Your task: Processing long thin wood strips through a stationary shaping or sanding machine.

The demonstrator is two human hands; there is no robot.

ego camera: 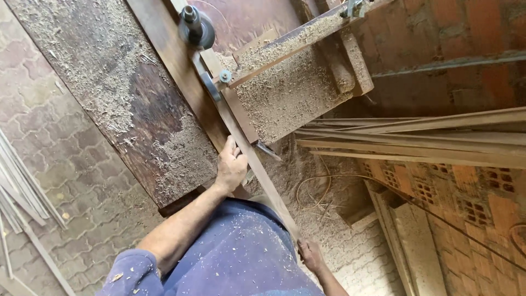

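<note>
long narrow wooden strip (pixel 257 164), lying diagonally across the near edge of a sawdust-covered saw table (pixel 109 87), far end butted near a small circular cutter (pixel 211 87) and its fence (pixel 274 44), near end running down past the torso to the lower right.

left hand (pixel 230 167): fingers curled over the strip about midway along, pressing down onto the table edge; closed around the wood, palm on top.

right hand (pixel 310 255): at the strip's near end, low beside the hip; partly hidden by the blue-clad torso (pixel 241 257), fingers seemingly wrapped on the end, though how tightly cannot be told.

handling, as a judgement: light for its length, thin enough to flex and whip if held at one point only; stiff along the grain, prone to splintering at the edges; dusty surface likely slippery under a loose hold. best taken as shown, one hold near the middle to keep it flat and one at the tail to steer, both kept well clear of the cutter.

surroundings: bundle of similar long strips (pixel 416 140) resting well apart to the right against a brick wall (pixel 471 186); more slender offcuts (pixel 22 197) on the paved floor (pixel 66 164) at far left; thick sawdust over table and ground.
</note>
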